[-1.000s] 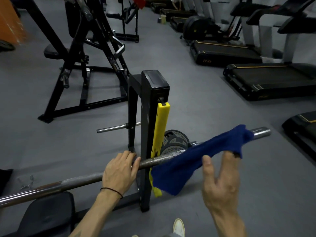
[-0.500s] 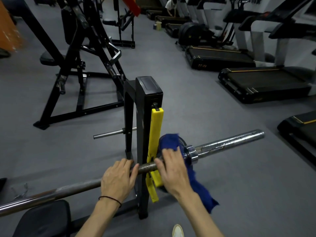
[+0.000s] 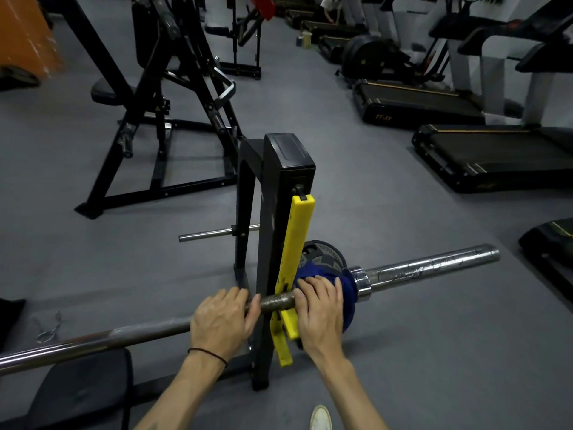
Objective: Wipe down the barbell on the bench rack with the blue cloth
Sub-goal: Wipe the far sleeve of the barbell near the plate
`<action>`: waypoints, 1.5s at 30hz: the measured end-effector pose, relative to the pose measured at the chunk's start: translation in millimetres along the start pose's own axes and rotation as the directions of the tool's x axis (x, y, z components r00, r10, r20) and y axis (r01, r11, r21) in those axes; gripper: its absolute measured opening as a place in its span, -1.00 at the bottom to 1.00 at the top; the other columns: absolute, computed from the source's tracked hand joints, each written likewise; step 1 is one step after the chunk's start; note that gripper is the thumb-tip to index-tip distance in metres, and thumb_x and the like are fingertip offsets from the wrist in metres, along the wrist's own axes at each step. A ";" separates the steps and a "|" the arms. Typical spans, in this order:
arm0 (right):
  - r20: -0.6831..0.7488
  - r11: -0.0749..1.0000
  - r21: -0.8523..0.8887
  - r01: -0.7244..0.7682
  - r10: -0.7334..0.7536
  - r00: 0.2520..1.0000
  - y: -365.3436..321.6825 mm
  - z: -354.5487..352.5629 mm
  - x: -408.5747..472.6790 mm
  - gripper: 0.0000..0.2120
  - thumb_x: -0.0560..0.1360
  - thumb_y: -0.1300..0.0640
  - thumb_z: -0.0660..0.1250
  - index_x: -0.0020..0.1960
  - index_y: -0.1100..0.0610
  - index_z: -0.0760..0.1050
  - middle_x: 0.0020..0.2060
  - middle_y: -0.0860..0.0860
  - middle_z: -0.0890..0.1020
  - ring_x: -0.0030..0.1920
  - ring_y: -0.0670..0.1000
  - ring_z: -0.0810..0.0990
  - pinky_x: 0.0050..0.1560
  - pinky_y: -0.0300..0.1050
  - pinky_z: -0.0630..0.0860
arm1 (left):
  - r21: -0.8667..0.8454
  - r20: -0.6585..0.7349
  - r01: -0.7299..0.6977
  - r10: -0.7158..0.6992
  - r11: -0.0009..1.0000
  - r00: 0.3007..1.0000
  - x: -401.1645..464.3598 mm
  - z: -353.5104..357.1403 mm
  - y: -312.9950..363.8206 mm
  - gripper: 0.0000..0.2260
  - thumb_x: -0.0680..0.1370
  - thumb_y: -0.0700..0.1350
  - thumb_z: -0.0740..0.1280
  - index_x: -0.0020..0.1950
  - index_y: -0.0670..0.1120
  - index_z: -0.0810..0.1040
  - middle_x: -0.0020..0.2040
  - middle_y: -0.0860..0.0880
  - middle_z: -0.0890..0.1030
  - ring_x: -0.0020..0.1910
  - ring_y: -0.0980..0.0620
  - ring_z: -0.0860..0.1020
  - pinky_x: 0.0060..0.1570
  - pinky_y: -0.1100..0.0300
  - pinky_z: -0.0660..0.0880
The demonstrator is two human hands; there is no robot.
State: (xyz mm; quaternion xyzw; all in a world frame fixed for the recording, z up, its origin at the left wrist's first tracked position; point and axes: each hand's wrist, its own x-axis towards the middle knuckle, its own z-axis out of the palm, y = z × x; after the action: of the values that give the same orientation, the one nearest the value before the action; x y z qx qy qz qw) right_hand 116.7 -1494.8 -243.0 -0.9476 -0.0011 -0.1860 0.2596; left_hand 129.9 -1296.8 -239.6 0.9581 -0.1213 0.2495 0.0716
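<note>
Blue cloth [image 3: 346, 291]: wrapped on bar [image 3: 431, 268] at collar, beside rack [image 3: 273, 243]. Right hand [image 3: 319, 315] fingers clamp cloth; left hand [image 3: 221, 324] grips bar. Step: wiping shaft. Next: likely slide along.

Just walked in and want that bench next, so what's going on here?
A person is wiping the barbell on the bench rack. Their right hand grips a blue cloth around the bar beside the collar, just past the yellow guard. Their left hand grips the bar on the rack's other side.
</note>
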 end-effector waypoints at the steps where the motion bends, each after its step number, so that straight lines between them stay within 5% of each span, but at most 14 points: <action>1: 0.065 0.996 0.004 0.089 -0.089 0.994 3.4 -8.4 -0.9 -0.50 0.73 -0.16 -0.01 0.35 0.04 0.59 0.28 -0.06 0.61 0.38 -0.03 0.46 0.62 0.04 0.01 | -0.001 0.000 -0.004 0.004 1.000 1.000 0.1 -0.3 -0.6 -0.59 0.66 0.10 0.12 -0.31 -0.03 0.49 -0.41 -0.01 0.42 -0.45 -0.04 0.43 -0.43 0.06 0.31; 4: 0.234 0.951 -0.018 0.309 -0.297 0.926 33.3 -46.6 13.6 -0.50 0.74 -0.17 0.00 0.48 0.03 0.49 0.37 -0.07 0.56 0.41 -0.04 0.47 0.58 -0.09 0.11 | -0.012 0.015 -0.017 0.017 1.000 1.000 -0.2 -2.1 -1.6 -0.60 0.66 0.09 0.13 -0.32 -0.02 0.49 -0.42 0.00 0.42 -0.46 -0.02 0.41 -0.43 0.07 0.31; 6: 0.203 0.963 -0.008 0.269 -0.261 0.944 42.2 -56.0 20.3 -0.49 0.73 -0.19 0.03 0.43 0.11 0.50 0.29 -0.03 0.60 0.32 0.01 0.54 0.54 -0.23 0.12 | -0.019 0.021 -0.022 0.023 1.000 1.000 -0.1 -3.0 -1.9 -0.61 0.65 0.09 0.14 -0.32 -0.01 0.48 -0.42 0.01 0.42 -0.47 -0.02 0.41 -0.43 0.08 0.31; 10: 0.137 0.999 0.004 0.047 -0.047 0.989 0.0 -20.7 0.4 -0.36 0.71 -0.29 -0.05 0.35 0.13 0.57 0.27 -0.02 0.61 0.37 0.00 0.49 0.63 -0.02 -0.03 | -0.032 0.033 -0.022 0.023 0.999 0.999 0.8 -2.0 -1.1 -0.60 0.65 0.09 0.14 -0.32 -0.02 0.49 -0.43 0.01 0.43 -0.47 -0.02 0.42 -0.44 0.08 0.31; 16: 0.237 0.961 -0.049 0.273 -0.254 0.938 32.2 -39.6 1.5 -0.40 0.73 -0.25 -0.03 0.57 0.10 0.38 0.52 -0.03 0.44 0.54 -0.04 0.35 0.61 0.03 0.10 | -0.044 0.038 -0.055 0.057 0.998 0.998 -0.3 -6.0 -3.0 -0.66 0.65 0.07 0.17 -0.28 -0.01 0.46 -0.39 0.01 0.39 -0.48 0.01 0.38 -0.47 0.12 0.25; 21: 0.080 0.986 0.139 -0.094 0.083 0.993 -10.8 -9.9 -14.3 -0.27 0.69 -0.33 -0.11 0.59 0.17 0.32 0.58 -0.03 0.31 0.63 -0.03 0.18 0.64 -0.14 -0.16 | -0.062 0.124 0.019 -0.011 0.998 0.992 10.1 -18.0 1.8 -0.60 0.61 0.11 0.17 -0.39 -0.02 0.41 -0.50 0.01 0.38 -0.60 -0.01 0.36 -0.54 0.18 0.17; 25: 0.232 0.982 0.041 0.186 -0.191 0.954 -1.6 -18.0 -18.2 -0.34 0.72 -0.27 -0.05 0.62 0.15 0.26 0.62 -0.01 0.26 0.64 -0.07 0.13 0.64 0.01 -0.01 | -0.042 0.208 -0.040 0.048 0.998 0.977 13.8 -19.4 -1.4 -0.68 0.51 0.00 0.41 -0.40 -0.06 0.47 -0.56 -0.01 0.39 -0.68 -0.07 0.37 -0.64 0.23 0.20; 27: 0.199 0.975 -0.050 0.218 -0.204 0.958 29.1 -29.4 -10.4 -0.38 0.73 -0.24 -0.04 0.62 0.13 0.27 0.62 -0.02 0.27 0.63 -0.04 0.17 0.64 0.00 0.04 | 0.027 0.356 -0.084 0.069 0.996 0.932 16.5 -22.3 -4.4 -0.83 0.40 -0.08 0.58 -0.21 -0.10 0.62 -0.53 -0.02 0.45 -0.66 -0.07 0.41 -0.63 0.24 0.21; 30: 0.062 0.999 0.019 -0.044 0.043 0.997 22.0 -22.4 -10.0 -0.30 0.69 -0.34 -0.13 0.63 0.09 0.21 0.62 -0.10 0.19 0.65 -0.12 0.06 0.65 -0.04 -0.04 | 0.110 0.558 -0.220 0.123 0.969 0.820 27.3 -27.4 -3.9 -0.73 0.66 -0.09 0.23 0.37 0.00 0.40 -0.11 -0.08 0.61 -0.21 -0.10 0.61 -0.41 0.07 0.39; 32: 0.103 0.980 0.132 -0.150 0.137 0.985 -13.5 -6.3 -16.6 -0.20 0.63 -0.45 -0.16 0.64 0.07 0.16 0.62 -0.14 0.13 0.65 -0.18 -0.05 0.65 -0.02 -0.11 | 0.001 0.680 -0.078 0.056 0.997 0.731 41.7 -24.4 -7.6 -0.86 0.68 -0.06 0.10 0.18 0.01 0.42 0.00 -0.11 0.58 -0.02 -0.16 0.59 -0.18 0.01 0.45; 35: 0.220 0.992 0.095 0.087 -0.106 0.970 -16.7 -9.3 -28.2 -0.27 0.68 -0.37 -0.08 0.65 0.11 0.19 0.64 -0.07 0.17 0.65 -0.10 0.04 0.65 -0.05 -0.08 | -0.134 0.753 0.058 0.063 0.989 0.655 50.8 -24.0 -12.6 -0.91 0.63 -0.04 0.17 -0.04 -0.02 0.39 -0.06 -0.10 0.54 -0.01 -0.17 0.57 -0.09 0.01 0.45; 39: 0.119 0.989 -0.075 0.126 -0.116 0.986 35.4 -28.8 -10.5 -0.39 0.74 -0.22 -0.06 0.58 0.16 0.33 0.57 -0.04 0.30 0.60 0.01 0.28 0.64 -0.07 -0.02 | 0.027 0.530 -0.112 0.081 0.993 0.844 32.5 -26.1 -7.6 -0.72 0.69 -0.03 0.07 0.32 0.02 0.48 -0.11 -0.04 0.61 -0.17 -0.10 0.62 -0.29 0.04 0.48; 42: 0.035 0.993 0.014 -0.117 0.117 0.993 4.7 -11.7 -13.7 -0.24 0.68 -0.36 -0.15 0.63 0.16 0.17 0.61 -0.05 0.17 0.66 -0.06 0.06 0.64 -0.14 -0.15 | -0.065 0.125 -0.070 0.078 0.995 0.989 19.0 -20.0 -4.6 -0.55 0.69 0.10 0.03 -0.24 -0.03 0.55 -0.40 0.03 0.49 -0.52 -0.02 0.50 -0.62 0.12 0.37; 45: 0.174 0.999 0.041 0.001 -0.008 0.985 -23.9 -2.9 -33.0 -0.23 0.67 -0.39 -0.13 0.65 0.12 0.12 0.65 -0.03 0.13 0.66 -0.14 -0.07 0.65 -0.09 -0.11 | -0.075 -0.050 -0.205 0.201 0.976 0.978 9.6 -10.5 -9.6 -0.70 0.66 0.06 0.17 -0.20 -0.03 0.51 -0.34 0.02 0.46 -0.46 0.02 0.48 -0.58 0.10 0.35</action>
State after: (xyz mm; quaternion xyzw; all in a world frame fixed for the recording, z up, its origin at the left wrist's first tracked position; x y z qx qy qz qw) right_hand 82.6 -1472.5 -240.6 -0.9547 -0.0297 -0.1031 0.2775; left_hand 135.8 -1287.4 -226.4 0.9316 -0.2270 0.2704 0.0865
